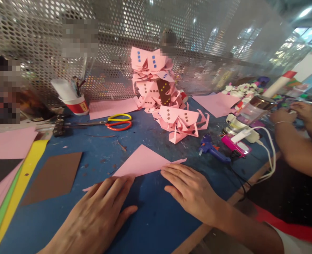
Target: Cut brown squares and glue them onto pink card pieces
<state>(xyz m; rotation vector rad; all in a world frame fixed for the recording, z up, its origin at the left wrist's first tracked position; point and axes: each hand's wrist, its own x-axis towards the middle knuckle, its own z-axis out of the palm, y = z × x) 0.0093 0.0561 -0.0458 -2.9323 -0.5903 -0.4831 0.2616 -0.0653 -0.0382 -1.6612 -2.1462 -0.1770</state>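
A folded sheet of pink paper point(142, 160) lies flat on the blue tabletop, its peak pointing away from me and narrow tips sticking out at both sides. My left hand point(100, 208) presses on its left part with fingers stretched out and the thumb apart. On the right part rest the fingertips of my right hand point(191, 188), its fingers straight and side by side. Beyond the sheet stands a pile of folded pink paper crabs point(156, 79) with small coloured squares stuck on. One paper crab point(181, 120) sits in front of that pile.
Scissors point(118, 121) and a brown paper square point(55, 176) lie to the left, near stacked coloured paper point(31, 165). A blue glue gun point(214, 150), a pink device point(236, 145) with white cable and a clear jar point(253, 111) stand right. Another person's arms point(290, 137) reach in there.
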